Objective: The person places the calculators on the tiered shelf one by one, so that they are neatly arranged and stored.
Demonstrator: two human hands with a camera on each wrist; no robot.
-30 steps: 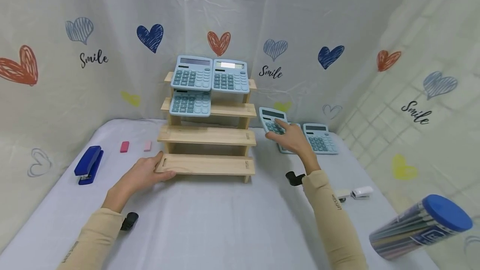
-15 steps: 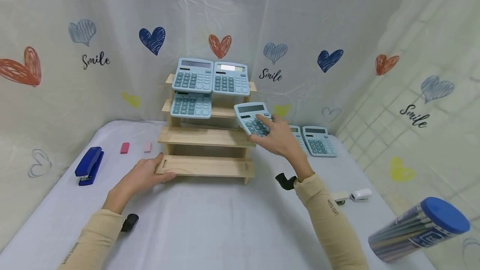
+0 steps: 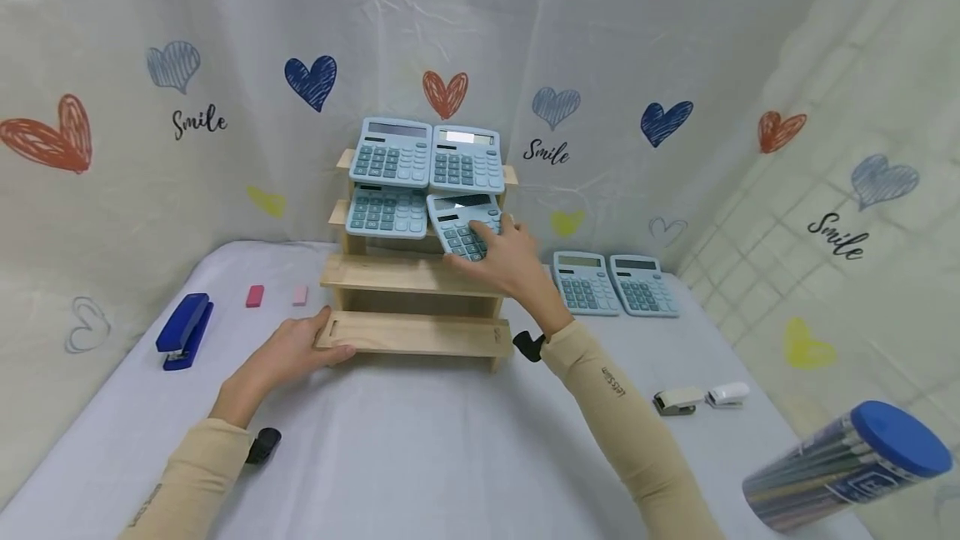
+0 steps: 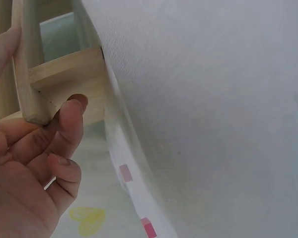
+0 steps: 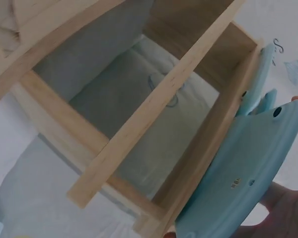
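Observation:
A light blue calculator (image 3: 453, 227) tilts against the right part of the second shelf from the top of a stepped wooden rack (image 3: 412, 333). My right hand (image 3: 513, 265) grips this calculator by its lower and right edges. In the right wrist view its plain back (image 5: 248, 168) faces the camera, close to the shelf edge. My left hand (image 3: 288, 352) holds the left end of the rack's lowest shelf, thumb on top and fingers curled beneath, as the left wrist view shows. Two calculators fill the top shelf, and another calculator (image 3: 387, 211) sits on the left of the second shelf.
Two more calculators (image 3: 585, 283) lie right of the rack. A blue stapler (image 3: 183, 332) and two pink erasers (image 3: 255, 296) are on the left. At the right are a small stapler (image 3: 677, 400), a white stapler-like item (image 3: 727, 394) and a blue-lidded tub of pencils (image 3: 832, 473).
My right hand has carried the calculator leftward from beside the other loose calculators to the second shelf. The left hand has stayed on the rack.

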